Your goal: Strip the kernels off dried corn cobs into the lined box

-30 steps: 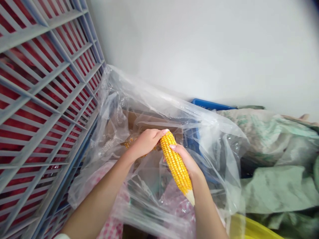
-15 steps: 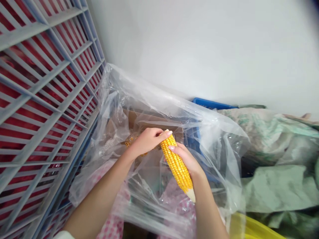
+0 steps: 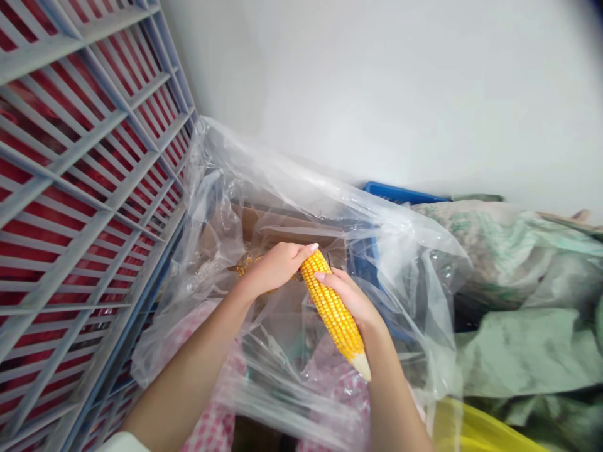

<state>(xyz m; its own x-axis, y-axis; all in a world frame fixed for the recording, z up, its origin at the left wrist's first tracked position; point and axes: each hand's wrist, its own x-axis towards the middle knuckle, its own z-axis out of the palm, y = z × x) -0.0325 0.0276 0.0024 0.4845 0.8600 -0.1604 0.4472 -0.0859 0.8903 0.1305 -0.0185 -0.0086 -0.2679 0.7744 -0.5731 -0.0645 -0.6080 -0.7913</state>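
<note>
Gripping the plump yellow corn ear (image 3: 333,311) around its side, the bare right hand (image 3: 352,298) is clamped with its thumb on top, while the bare left hand (image 3: 279,267) lays its thumb at the far end; whether the left fingers close underneath cannot be told. Ear sits slanted above clear, crumpled plastic sheeting (image 3: 409,254), pale pointed tip beside the right forearm (image 3: 396,389). Likely failure: hard left-thumb pressure against a slack right hold could twist the ear free, dropping it among the folds.
</note>
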